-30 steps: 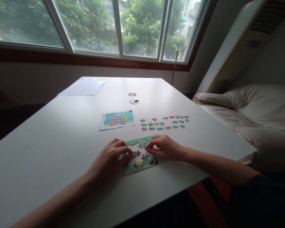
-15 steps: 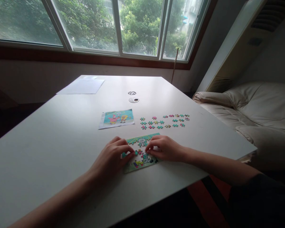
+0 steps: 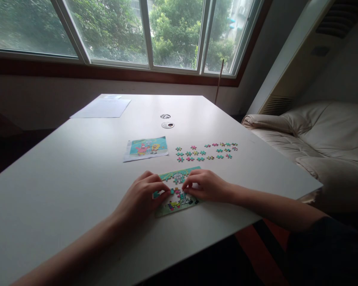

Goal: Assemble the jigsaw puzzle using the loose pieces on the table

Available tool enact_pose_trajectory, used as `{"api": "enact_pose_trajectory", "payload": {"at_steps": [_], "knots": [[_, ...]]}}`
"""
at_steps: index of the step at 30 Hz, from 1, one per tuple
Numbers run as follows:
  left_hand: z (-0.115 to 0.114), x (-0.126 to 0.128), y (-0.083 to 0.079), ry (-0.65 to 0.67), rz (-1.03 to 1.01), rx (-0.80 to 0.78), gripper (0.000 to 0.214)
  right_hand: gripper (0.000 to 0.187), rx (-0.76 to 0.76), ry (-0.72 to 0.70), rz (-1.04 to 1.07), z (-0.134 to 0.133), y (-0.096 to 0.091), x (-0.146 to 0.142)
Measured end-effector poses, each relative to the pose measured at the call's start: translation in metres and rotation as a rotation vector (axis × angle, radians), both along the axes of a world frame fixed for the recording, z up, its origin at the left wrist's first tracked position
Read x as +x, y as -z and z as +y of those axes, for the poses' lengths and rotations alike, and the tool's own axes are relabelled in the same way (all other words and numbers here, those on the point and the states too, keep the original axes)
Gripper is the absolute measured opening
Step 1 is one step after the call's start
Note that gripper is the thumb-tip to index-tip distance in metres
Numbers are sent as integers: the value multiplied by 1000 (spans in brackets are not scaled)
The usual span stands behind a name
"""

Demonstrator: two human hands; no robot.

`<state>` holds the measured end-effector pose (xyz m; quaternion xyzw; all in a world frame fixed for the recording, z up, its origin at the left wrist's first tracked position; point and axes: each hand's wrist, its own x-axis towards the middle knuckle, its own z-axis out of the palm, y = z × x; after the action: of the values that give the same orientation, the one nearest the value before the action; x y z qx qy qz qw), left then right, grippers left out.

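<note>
A partly filled jigsaw puzzle [image 3: 179, 209] lies on the white table, its printed pieces set in a thin board with pale gaps in the middle. My left hand [image 3: 147, 191] rests over its left side, thumb and forefinger closed at a small teal and pink puzzle piece [image 3: 172, 191]. Over the right side is my right hand [image 3: 207, 186], with its fingertips pinched together low on the board. Whatever those right fingertips hold, if anything, is hidden. Loose puzzle pieces [image 3: 201, 159] lie in rough rows beyond my right hand.
A cartoon picture sheet [image 3: 146, 148] lies behind the puzzle. Two round inserts [image 3: 167, 125] sit in the table [image 3: 77, 171] farther back, and white paper [image 3: 103, 108] lies at the far left. A cream sofa [image 3: 334, 131] stands to the right.
The teal and pink piece at my left fingertips has shifted or turned slightly. Both hands stay in nearly the same place, and the loose pieces lie as before.
</note>
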<state>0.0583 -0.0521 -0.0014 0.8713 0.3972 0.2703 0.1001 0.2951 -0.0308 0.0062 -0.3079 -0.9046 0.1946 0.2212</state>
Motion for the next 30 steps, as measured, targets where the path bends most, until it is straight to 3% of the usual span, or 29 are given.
{"api": "enact_pose_trajectory", "payload": {"at_steps": [30], "knots": [[0,1,3,-18,7,4,14,12,1,3,-6,-1,0,-2]]}}
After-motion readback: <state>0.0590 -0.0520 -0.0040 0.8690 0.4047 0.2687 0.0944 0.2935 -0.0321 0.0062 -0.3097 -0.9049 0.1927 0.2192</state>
